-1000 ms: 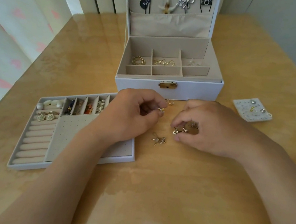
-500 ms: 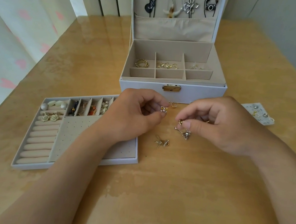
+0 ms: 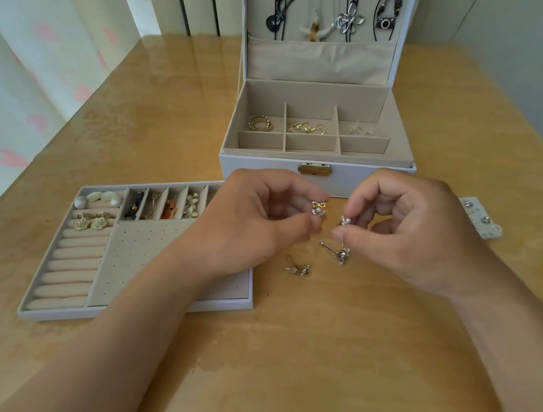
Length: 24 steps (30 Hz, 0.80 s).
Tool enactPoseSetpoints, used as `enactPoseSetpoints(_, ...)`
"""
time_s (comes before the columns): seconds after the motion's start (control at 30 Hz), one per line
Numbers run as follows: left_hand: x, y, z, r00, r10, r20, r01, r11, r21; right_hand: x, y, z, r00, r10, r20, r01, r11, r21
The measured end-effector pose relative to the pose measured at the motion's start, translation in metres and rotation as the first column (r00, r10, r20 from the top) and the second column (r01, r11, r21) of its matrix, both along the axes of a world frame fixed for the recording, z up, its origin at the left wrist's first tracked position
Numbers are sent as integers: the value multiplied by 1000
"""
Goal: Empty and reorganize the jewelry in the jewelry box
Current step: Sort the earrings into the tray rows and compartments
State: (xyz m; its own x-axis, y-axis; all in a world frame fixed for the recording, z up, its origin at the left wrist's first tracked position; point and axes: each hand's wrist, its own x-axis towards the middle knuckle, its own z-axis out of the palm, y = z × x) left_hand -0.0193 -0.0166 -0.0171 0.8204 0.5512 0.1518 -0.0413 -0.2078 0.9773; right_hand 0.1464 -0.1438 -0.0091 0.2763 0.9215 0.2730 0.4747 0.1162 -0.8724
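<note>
The white jewelry box (image 3: 267, 170) stands open at the back of the table, with necklaces hanging in its lid and gold pieces in its rear compartments. Its removed tray (image 3: 52, 310) lies at the left, with earrings in the small slots. My left hand (image 3: 250, 223) pinches a gold bow earring with a pearl (image 3: 318, 208) just in front of the box. My right hand (image 3: 408, 230) pinches a matching pearl earring (image 3: 345, 220); a silver earring (image 3: 340, 253) hangs below its fingers. Another small earring (image 3: 298, 270) lies on the table between my hands.
A white earring card (image 3: 480, 221) with studs lies at the right, partly behind my right hand. The wooden table (image 3: 311, 366) stretches toward me. A curtain hangs at the left, a wall stands at the right.
My right hand has lifted off the table with earrings and risen level with my left hand. The two pearl earrings are now held close together.
</note>
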Motion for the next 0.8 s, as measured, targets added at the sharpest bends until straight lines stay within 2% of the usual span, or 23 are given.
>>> enactPoseSetpoints(0.27, 2, -1, -1, 1000, -8, -1, 8, 996, -90, -7, 1, -3, 999, -24, 46, 23, 999, 29)
enactPoseSetpoints(0.57, 0, 0, -1, 1000, -24, -20, 22, 997, -72, -10, 3, -6, 991, -71, 115, 68, 997, 30)
enactPoseSetpoints(0.67, 0, 2, 0, 1000, 13, -26, -14, 999, -35, -8, 3, -5, 984, -90, 151, 93, 996, -16)
enactPoseSetpoints(0.8, -3, 9, 0, 992, 123, -36, -121, 991, 58, -6, 2, -4, 956, -115, 271, 161, 975, -155)
